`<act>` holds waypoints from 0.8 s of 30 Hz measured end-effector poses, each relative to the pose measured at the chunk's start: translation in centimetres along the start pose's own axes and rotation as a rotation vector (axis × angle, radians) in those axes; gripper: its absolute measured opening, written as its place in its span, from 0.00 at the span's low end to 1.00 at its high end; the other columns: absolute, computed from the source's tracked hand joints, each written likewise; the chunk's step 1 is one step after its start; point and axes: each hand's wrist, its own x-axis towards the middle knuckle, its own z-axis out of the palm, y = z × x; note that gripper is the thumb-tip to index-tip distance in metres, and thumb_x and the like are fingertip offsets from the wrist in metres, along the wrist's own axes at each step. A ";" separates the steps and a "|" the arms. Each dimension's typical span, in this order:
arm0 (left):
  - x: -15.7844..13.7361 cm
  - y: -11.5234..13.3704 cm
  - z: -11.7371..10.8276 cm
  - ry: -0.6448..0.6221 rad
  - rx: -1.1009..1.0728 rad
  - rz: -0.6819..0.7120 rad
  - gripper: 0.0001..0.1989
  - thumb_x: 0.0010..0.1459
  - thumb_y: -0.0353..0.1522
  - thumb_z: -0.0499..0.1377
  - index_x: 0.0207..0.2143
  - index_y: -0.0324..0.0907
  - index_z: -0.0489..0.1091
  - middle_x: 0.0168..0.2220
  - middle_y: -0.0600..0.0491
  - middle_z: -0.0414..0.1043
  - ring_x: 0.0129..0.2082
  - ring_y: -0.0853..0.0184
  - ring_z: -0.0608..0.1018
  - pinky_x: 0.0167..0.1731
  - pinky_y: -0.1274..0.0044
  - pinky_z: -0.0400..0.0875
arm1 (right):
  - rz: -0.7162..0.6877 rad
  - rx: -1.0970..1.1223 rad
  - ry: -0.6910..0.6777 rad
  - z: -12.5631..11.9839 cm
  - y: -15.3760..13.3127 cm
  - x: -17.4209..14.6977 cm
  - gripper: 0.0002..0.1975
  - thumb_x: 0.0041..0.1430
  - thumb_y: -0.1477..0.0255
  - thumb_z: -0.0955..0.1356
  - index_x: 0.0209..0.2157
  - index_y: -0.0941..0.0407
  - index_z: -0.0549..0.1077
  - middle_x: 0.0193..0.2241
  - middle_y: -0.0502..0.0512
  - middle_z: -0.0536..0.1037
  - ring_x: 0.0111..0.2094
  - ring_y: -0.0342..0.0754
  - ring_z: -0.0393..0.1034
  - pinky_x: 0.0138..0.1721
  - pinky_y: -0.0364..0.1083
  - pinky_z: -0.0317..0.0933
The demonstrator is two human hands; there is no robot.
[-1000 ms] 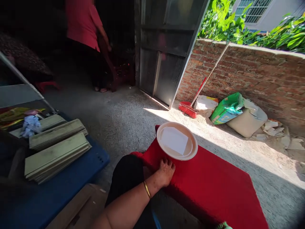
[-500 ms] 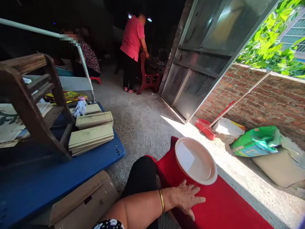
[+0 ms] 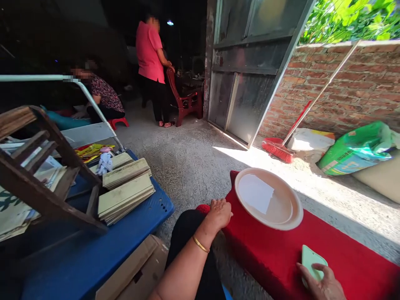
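"Left hand (image 3: 220,213) has shifted leftward from below the basin (image 3: 299,220) to mid-frame; right hand (image 3: 326,286) has come into view, lower right. How far along am I?"

"Gripping looks done: I see the right fingers around the pale green slab (image 3: 312,255), lower right, against the red surface (image 3: 359,258). Whether it's lifted clear, or the curled left holds anything, I can't tell."

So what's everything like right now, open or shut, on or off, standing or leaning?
Pale green flat phone-like object: in the grip of the right hand
Left hand: fingers curled, nothing visibly held
Pale pink round plastic basin: upright, apparently holding water
Grey metal-framed door: open
Red-bristled, long-handled broom: leaning, bristles down
Glossy green plastic sack: slumped
Cream flat rectangular sheets: stacked
Small white lamp: lit
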 end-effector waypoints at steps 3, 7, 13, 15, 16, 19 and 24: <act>0.3 -0.4 -0.5 0.020 -0.046 -0.076 0.15 0.67 0.32 0.53 0.49 0.37 0.75 0.50 0.38 0.75 0.53 0.50 0.75 0.53 0.61 0.66 | -0.123 -0.108 -0.021 3.2 -5.2 -3.7 0.31 0.46 0.41 0.59 0.41 0.51 0.67 0.38 0.65 0.76 0.38 0.64 0.76 0.39 0.59 0.68; 1.3 -0.2 -0.1 0.068 -0.107 -0.109 0.17 0.68 0.29 0.48 0.51 0.40 0.74 0.50 0.40 0.75 0.52 0.53 0.77 0.51 0.64 0.68 | -0.442 -0.052 -0.319 7.4 -9.6 -9.0 0.20 0.50 0.54 0.63 0.41 0.49 0.69 0.43 0.57 0.76 0.37 0.54 0.76 0.38 0.50 0.67; 3.5 -0.4 1.4 0.208 -0.355 -0.098 0.20 0.67 0.26 0.47 0.56 0.39 0.70 0.52 0.39 0.75 0.53 0.55 0.77 0.54 0.65 0.68 | -0.340 0.101 -0.128 4.5 -5.0 -5.3 0.24 0.46 0.49 0.66 0.39 0.49 0.72 0.31 0.52 0.79 0.33 0.54 0.75 0.35 0.48 0.67; 4.5 -0.1 1.9 0.307 -0.524 -0.111 0.20 0.67 0.29 0.51 0.59 0.38 0.67 0.53 0.38 0.74 0.54 0.55 0.76 0.55 0.66 0.68 | -0.227 0.104 -0.013 2.1 -2.9 -2.1 0.28 0.44 0.44 0.66 0.39 0.50 0.72 0.25 0.52 0.77 0.30 0.56 0.74 0.32 0.50 0.66; 5.1 0.1 2.2 0.341 -0.630 -0.127 0.21 0.67 0.31 0.53 0.60 0.38 0.66 0.52 0.39 0.75 0.53 0.56 0.76 0.53 0.67 0.69 | -0.184 0.097 0.017 1.0 -2.2 -0.6 0.29 0.44 0.43 0.65 0.39 0.51 0.72 0.23 0.51 0.76 0.30 0.57 0.74 0.32 0.51 0.66; 6.8 1.3 2.9 0.312 -0.992 -0.202 0.26 0.66 0.37 0.55 0.64 0.38 0.61 0.47 0.42 0.76 0.43 0.60 0.79 0.38 0.73 0.76 | -0.105 0.063 0.020 -0.3 -2.2 1.7 0.29 0.44 0.43 0.64 0.39 0.51 0.71 0.20 0.51 0.74 0.29 0.59 0.74 0.32 0.52 0.65; 8.1 2.5 3.5 0.259 -1.407 -0.334 0.27 0.65 0.35 0.53 0.65 0.40 0.55 0.40 0.50 0.76 0.29 0.69 0.78 0.19 0.84 0.68 | -0.263 -0.032 -0.095 3.7 -6.6 -2.6 0.23 0.47 0.52 0.64 0.40 0.50 0.73 0.35 0.57 0.79 0.36 0.55 0.76 0.34 0.48 0.66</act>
